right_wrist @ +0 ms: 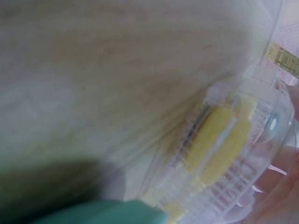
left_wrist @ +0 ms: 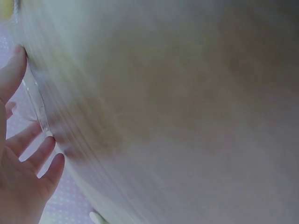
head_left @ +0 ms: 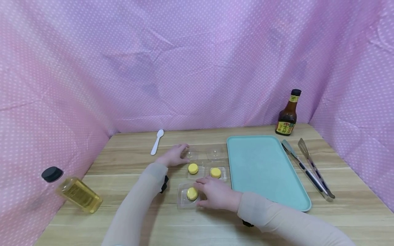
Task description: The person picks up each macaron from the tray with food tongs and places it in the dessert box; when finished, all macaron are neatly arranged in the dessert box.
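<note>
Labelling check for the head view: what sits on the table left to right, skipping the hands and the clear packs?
Black-capped bottle of yellow oil → white plastic spoon → flat teal tray → dark brown sauce bottle → metal tongs.

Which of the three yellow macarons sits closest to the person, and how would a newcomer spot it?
Start at the teal tray and look left to the clear plastic packaging. Nearest the person, one yellow macaron sits in a separate clear container that the right hand touches. The other two macarons lie side by side farther back.
</note>
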Action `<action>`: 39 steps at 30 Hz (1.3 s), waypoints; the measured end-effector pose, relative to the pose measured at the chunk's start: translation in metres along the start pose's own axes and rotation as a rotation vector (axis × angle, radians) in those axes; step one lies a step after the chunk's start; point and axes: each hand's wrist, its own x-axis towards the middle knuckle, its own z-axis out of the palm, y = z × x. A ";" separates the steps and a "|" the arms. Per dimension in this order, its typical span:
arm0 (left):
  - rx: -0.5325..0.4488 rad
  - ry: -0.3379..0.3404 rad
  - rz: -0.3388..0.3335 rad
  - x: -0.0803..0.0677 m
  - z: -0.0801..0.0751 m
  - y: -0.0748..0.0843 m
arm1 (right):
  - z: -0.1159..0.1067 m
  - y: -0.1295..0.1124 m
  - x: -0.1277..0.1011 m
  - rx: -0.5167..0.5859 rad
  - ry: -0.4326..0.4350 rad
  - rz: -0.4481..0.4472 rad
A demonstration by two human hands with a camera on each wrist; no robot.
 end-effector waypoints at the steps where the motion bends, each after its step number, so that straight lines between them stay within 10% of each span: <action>1: 0.004 0.003 -0.009 0.000 0.000 0.000 | 0.000 0.000 0.000 0.003 0.000 -0.001; 39: -0.092 0.134 -0.089 -0.021 -0.021 0.003 | -0.001 0.001 0.001 0.011 0.016 -0.022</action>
